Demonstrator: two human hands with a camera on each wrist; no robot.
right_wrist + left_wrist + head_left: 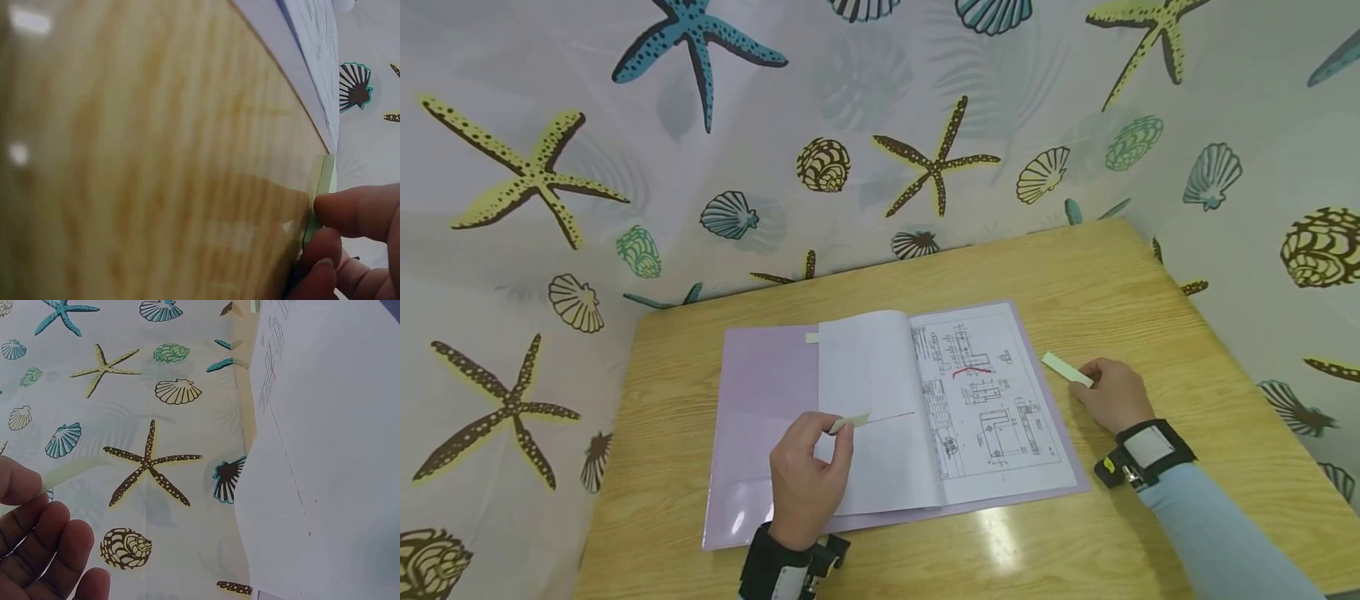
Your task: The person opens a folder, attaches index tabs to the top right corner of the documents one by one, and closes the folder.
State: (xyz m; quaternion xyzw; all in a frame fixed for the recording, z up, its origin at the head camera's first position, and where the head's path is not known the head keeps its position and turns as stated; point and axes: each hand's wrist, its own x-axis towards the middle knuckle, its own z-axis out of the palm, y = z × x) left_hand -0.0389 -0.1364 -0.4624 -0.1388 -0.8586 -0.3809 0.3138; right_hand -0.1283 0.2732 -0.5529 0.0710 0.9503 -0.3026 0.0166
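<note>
Between thumb and fingers my left hand [808,475] pinches a pale green sticky note strip [852,423], raised over the left page [880,367] of an open folder. That strip [78,470] curves outward from the fingertips in the left wrist view. On the table to the right of the folder, my right hand [1112,396] grips a pad of pale green sticky notes [1066,368] by its near end. The right page [1000,400] carries printed technical drawings with a red pen mark. A thin reddish line runs across the mostly blank left page.
The purple folder cover [767,400] lies flat at the left, under the pages. Another small pale tab [812,338] sticks out from the left page's upper edge. Beneath is a wooden table [1187,350], with a shell-and-starfish patterned cloth [850,83] behind it.
</note>
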